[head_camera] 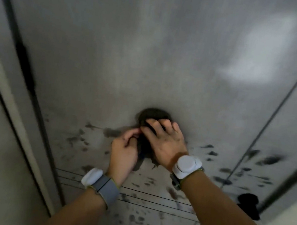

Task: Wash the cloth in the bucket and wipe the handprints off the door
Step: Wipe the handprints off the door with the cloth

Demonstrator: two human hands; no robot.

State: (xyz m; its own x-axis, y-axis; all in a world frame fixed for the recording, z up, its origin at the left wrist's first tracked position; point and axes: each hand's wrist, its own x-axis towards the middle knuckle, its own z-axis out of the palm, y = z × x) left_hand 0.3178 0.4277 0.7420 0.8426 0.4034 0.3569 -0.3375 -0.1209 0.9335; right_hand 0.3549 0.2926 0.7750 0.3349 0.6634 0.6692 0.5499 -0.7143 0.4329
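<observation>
Dark cloth (152, 116) flat against the grey door (153, 46), mid-panel. Right hand (163, 139) on top of cloth, fingers spread and pressing it to the door. Left hand (124, 151) just beside cloth, fingers curled, pinching its lower edge. Dark smudges (212, 152) on the door around and below cloth.

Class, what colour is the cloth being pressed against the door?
Dark, near black, in the head view: the cloth under the right hand.

From my end the door (153, 46) looks like brushed grey metal, dull sheen, smudged with dark marks; the cloth (153, 114) is dark, soft, matt fabric; wrist bands (105, 189) woven grey.
</observation>
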